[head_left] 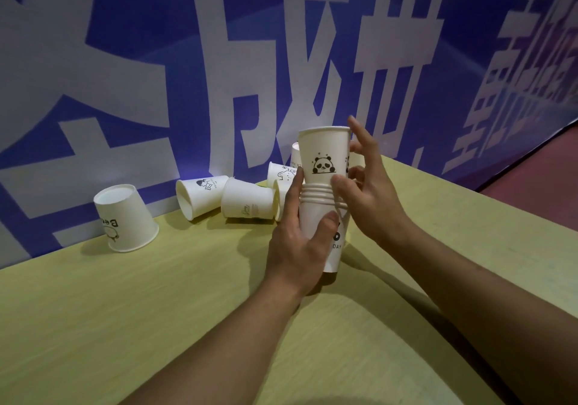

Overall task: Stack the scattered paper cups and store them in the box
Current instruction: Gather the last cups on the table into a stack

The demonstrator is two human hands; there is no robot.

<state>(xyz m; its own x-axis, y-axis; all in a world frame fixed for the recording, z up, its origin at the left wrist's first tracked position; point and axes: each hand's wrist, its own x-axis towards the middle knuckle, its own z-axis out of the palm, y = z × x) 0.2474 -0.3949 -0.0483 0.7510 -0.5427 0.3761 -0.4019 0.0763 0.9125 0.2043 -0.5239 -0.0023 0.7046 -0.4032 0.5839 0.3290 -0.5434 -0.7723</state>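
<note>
A stack of white paper cups (322,213) stands upright just above the yellow-green table (156,310). My left hand (294,242) grips the stack's lower part. A panda-printed cup (325,157) sits on top, only partly pushed in. My right hand (366,185) holds that top cup, thumb in front and fingers behind. More loose cups lie behind: one upside down (125,217) at the left, two on their sides (200,195) (247,199) by the wall, and others (281,174) partly hidden behind the stack. No box is in view.
A blue and white printed wall (219,76) runs along the table's far edge. The table's right edge drops to a reddish floor (544,170).
</note>
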